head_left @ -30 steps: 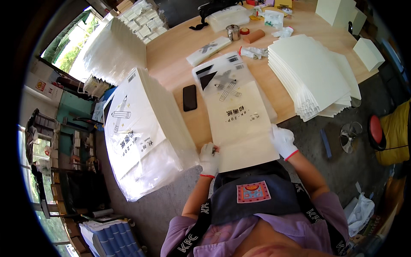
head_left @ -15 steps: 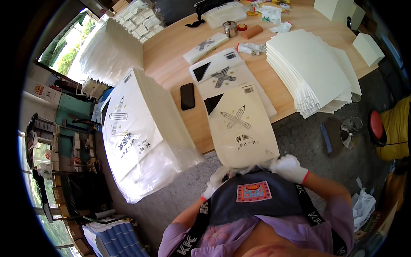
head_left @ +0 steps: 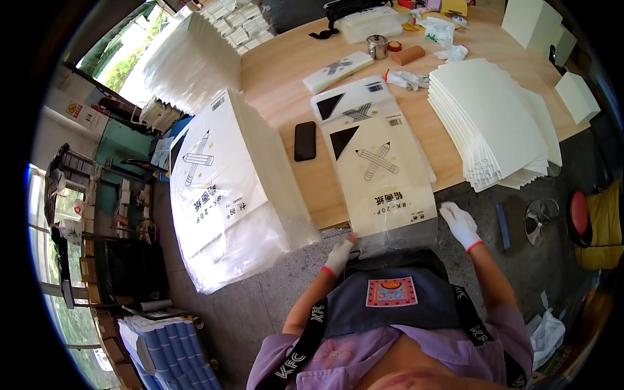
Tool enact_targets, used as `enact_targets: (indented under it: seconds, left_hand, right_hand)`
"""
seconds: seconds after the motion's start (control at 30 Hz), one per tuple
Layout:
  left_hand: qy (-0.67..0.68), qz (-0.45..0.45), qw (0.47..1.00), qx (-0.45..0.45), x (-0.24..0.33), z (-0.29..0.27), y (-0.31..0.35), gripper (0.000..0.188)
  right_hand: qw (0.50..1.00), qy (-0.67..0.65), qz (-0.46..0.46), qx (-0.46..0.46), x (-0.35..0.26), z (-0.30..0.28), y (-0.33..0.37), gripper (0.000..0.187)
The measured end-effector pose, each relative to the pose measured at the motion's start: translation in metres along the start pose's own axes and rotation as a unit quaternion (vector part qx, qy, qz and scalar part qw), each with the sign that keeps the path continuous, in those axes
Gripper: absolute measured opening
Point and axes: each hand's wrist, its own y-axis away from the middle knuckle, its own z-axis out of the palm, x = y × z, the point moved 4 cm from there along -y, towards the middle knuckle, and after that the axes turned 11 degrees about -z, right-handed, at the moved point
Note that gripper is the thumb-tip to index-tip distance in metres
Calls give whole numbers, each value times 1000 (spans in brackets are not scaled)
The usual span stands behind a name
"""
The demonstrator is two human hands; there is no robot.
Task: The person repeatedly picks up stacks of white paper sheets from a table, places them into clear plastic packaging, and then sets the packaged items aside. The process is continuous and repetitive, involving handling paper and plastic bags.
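A clear plastic sleeve with cream paper (head_left: 387, 185) and a printed crossed-pencil design lies before me, its transparent lower end (head_left: 396, 239) hanging past the table edge toward my apron. My left hand (head_left: 339, 253), in a white glove with bare fingertips, is at the sleeve's lower left corner, fingers stretched toward its edge. Beside the lower right corner is my gloved right hand (head_left: 460, 225), fingers extended and nothing visible in them. Under the sleeve are more printed plastic sleeves (head_left: 357, 97). A tall stack of filled sleeves (head_left: 218, 188) stands to the left.
A black phone (head_left: 305, 141) lies between the stacks. Fanned white sheets (head_left: 491, 117) overhang the table's right edge. Farther back are a small printed pack (head_left: 338, 71), a metal cup (head_left: 377, 47), a brown roll (head_left: 408, 55) and spare gloves (head_left: 407, 79). A stool (head_left: 578, 213) stands at right.
My hands have moved apart from the sleeve's lower end, the right one outward. That clear end, bunched near my hands before, now lies spread out. The view has shifted slightly.
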Motion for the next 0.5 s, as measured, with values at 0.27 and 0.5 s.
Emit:
enact_targets:
  seconds: [0.27, 0.5]
  left_hand:
    - [-369, 476, 781, 166, 166, 87, 238, 9]
    - [4, 656, 618, 433, 187, -38, 386, 13]
  right_hand:
    - [731, -643, 45, -225, -96, 101, -12, 39]
    - [768, -538, -198, -283, -301, 84, -112, 35]
